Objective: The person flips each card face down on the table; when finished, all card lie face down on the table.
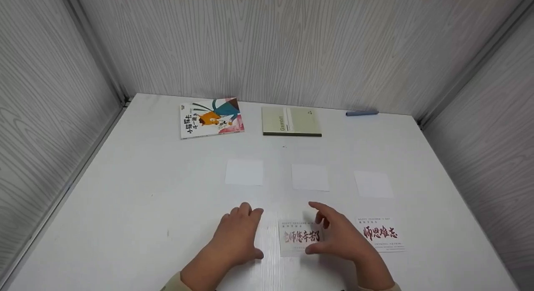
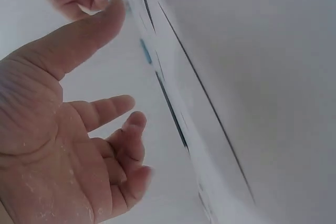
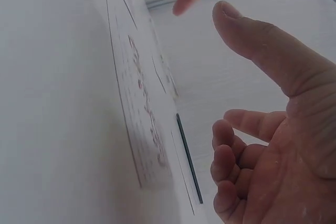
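My left hand (image 1: 238, 237) hovers over the white table, just left of a white card with red handwritten-style characters (image 1: 298, 237). Its thumb and fingers are spread apart, and nothing lies between them. Over the right edge of that card is my right hand (image 1: 340, 239), covering part of it, the thumb held away from loosely bent fingers. The right wrist view shows this palm (image 3: 294, 156) bare, with the printed card (image 3: 142, 108) apart from it. Another card with red characters (image 1: 380, 234) lies right of the right hand, partly behind the wrist.
Three blank white cards, left (image 1: 244, 172), middle (image 1: 310, 177) and right (image 1: 373, 184), lie in a row beyond the hands. Farther back are a picture book (image 1: 212, 119), a pale green book (image 1: 291, 121) and a blue pen (image 1: 361, 113). Wood-grain panels (image 1: 258, 45) enclose the table.
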Action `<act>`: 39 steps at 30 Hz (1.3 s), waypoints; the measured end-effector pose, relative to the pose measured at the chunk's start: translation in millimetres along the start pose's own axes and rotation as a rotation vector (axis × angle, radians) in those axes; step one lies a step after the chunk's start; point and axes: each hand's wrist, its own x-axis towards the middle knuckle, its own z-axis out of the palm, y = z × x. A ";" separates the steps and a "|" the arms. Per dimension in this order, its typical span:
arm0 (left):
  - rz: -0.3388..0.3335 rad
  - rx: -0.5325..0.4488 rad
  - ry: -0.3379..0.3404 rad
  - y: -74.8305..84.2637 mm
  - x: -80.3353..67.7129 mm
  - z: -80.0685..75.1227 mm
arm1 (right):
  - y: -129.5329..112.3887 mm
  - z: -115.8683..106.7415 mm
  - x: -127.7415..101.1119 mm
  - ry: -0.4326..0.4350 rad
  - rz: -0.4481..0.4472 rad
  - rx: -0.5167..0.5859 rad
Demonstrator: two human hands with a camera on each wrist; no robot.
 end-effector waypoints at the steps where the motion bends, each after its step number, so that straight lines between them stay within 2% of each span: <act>1: 0.005 -0.014 -0.015 3.8 1.9 1.9 | 4.0 -2.4 -3.0 0.001 0.011 -0.002; 5: 0.006 -0.077 -0.043 18.5 10.8 9.6 | 17.1 -9.2 -11.8 -0.006 0.039 0.004; 10: -0.003 -0.118 -0.001 32.1 21.7 18.8 | 25.0 -10.0 -14.1 -0.036 0.043 0.031; 13: -0.006 -0.121 -0.005 35.4 27.1 22.1 | 26.3 -8.1 -12.7 -0.041 0.050 0.019; 18: -0.001 -0.092 -0.038 38.3 33.0 25.6 | 28.2 -6.7 -12.4 -0.030 0.054 -0.038; 22: 0.001 -0.014 -0.066 40.3 36.4 26.4 | 28.9 -5.7 -12.2 -0.021 0.045 -0.075; 27: -0.007 0.064 -0.088 42.2 39.0 25.6 | 27.2 -1.1 -11.0 -0.024 0.074 -0.082; 39: 0.009 0.106 -0.111 46.9 47.3 28.2 | 25.7 -1.3 -11.5 -0.001 0.113 -0.077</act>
